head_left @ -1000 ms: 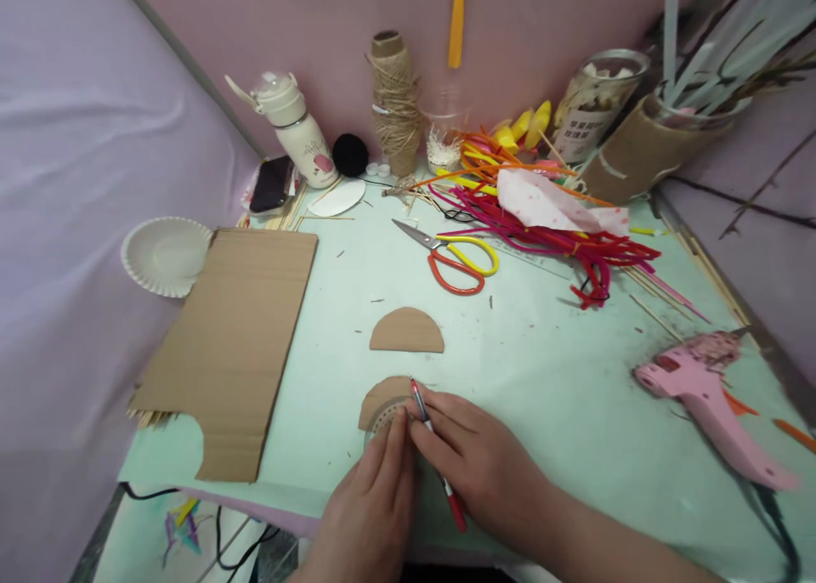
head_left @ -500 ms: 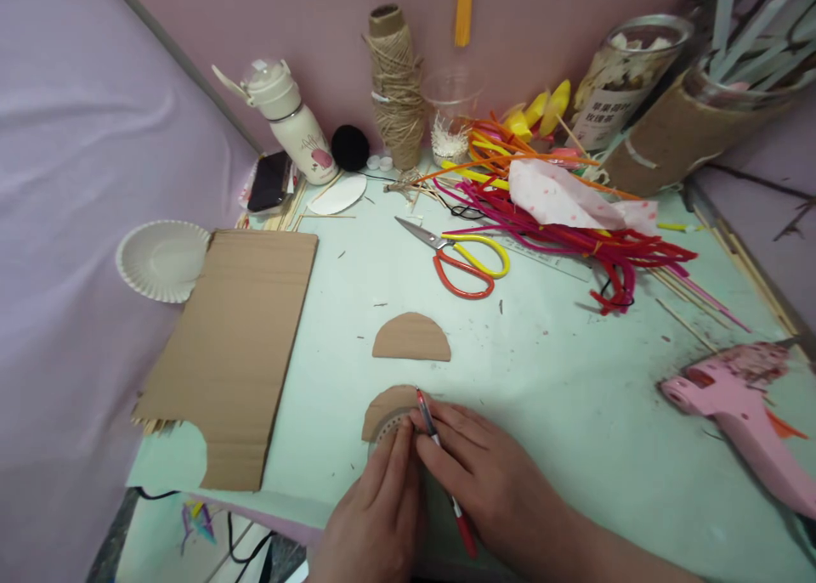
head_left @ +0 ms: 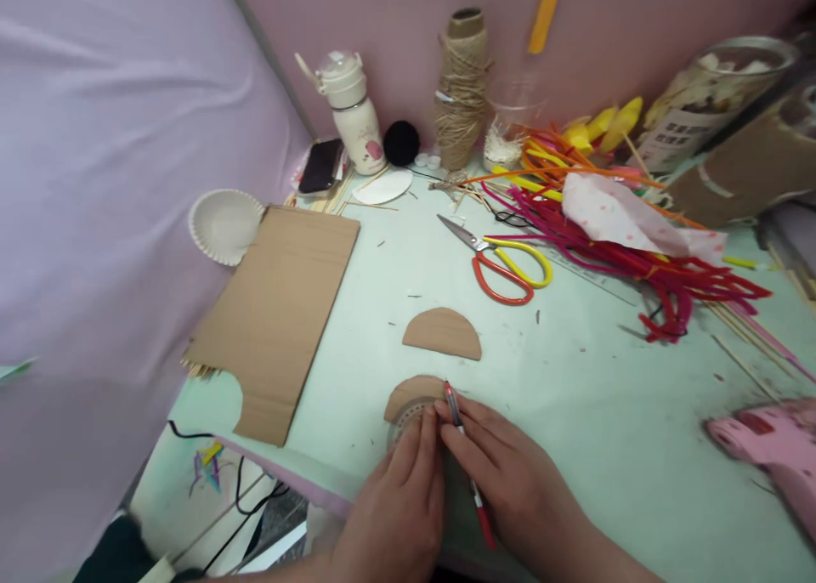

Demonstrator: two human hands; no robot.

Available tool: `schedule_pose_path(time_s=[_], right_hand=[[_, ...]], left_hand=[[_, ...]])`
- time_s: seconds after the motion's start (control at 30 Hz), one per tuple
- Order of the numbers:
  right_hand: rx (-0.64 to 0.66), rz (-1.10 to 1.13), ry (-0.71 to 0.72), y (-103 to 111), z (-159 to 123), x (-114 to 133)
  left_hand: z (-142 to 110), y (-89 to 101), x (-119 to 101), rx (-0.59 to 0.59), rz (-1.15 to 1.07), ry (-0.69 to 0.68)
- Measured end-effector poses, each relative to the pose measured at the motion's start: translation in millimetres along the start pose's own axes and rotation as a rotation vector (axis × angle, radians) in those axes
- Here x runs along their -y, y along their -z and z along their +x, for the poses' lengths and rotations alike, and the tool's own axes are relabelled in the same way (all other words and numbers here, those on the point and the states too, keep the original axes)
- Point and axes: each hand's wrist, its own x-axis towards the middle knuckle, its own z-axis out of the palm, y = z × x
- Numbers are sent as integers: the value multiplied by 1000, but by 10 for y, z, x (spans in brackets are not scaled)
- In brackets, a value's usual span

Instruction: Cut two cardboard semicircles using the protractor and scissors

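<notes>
A clear protractor (head_left: 403,416) lies over the lower part of a cardboard half-disc (head_left: 414,387) near the table's front edge. Pressed together, the fingers of my left hand (head_left: 401,502) hold the protractor down. My right hand (head_left: 519,477) grips a red pen (head_left: 477,500) between thumb and fingers, its tip up at the half-disc's right edge. My right fingertips also rest close to the protractor, hiding part of it and of the cardboard. Just beyond lies a second cardboard half-disc (head_left: 443,333), flat and untouched.
Scissors (head_left: 501,260) lie beyond the half-discs. A large cardboard sheet (head_left: 286,311) is on the left, by a paper plate (head_left: 224,226). Colourful pipe cleaners (head_left: 612,251) heap at back right; a pink glue gun (head_left: 771,447) is at right. Twine (head_left: 460,99) and a bottle (head_left: 357,120) stand behind.
The camera view has turned, so most of the scene sits further right. Both hands keep their hold, and the pen tip stays by the half-disc's edge.
</notes>
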Motion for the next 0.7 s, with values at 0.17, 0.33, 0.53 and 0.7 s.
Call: schedule_pose_path(time_s=[0.17,0.33,0.53,0.7], right_hand=[[11,-7,33,9,1,-19],[22,3,56,6,-26,-29],[25,7,85,-4,-66,-50],[55,25,79,-1,-53,-34]], left_hand=[[60,106,-24,-24,5,35],[110,163,-36,24,8,31],[118,169,-51,-33,-13,77],[120,177,-62,-29,-34,108]])
